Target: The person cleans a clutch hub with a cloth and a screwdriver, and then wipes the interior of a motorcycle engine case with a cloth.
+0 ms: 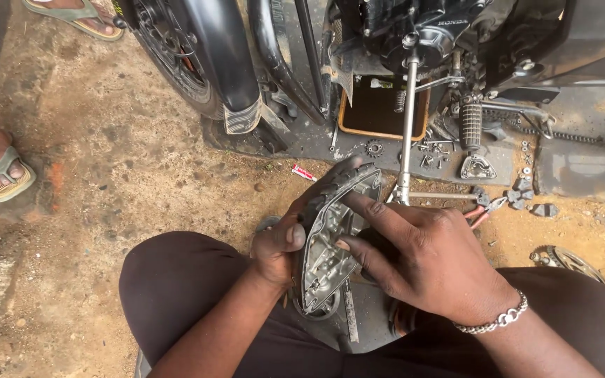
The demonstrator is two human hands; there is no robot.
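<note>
I hold a grey metal engine side cover (327, 245) upright between my knees, its hollow inner face turned toward me. My left hand (279, 246) grips its left rim, thumb on the edge. My right hand (425, 255), with a silver chain bracelet on the wrist, lies against the cover's right side, two fingers pressing on its inner face and rim. The cover's lower end is near a grey mat under my legs.
A black motorcycle (414, 42) stands ahead, front wheel (176, 49) at left, a kick lever (406, 126) hanging down, an orange-rimmed oil tray (348, 119) beneath. Bolts, a sprocket (374, 148), pliers (481, 210) and a small tube (303, 173) lie on the dirt. Other people's sandalled feet (1, 171) are at left.
</note>
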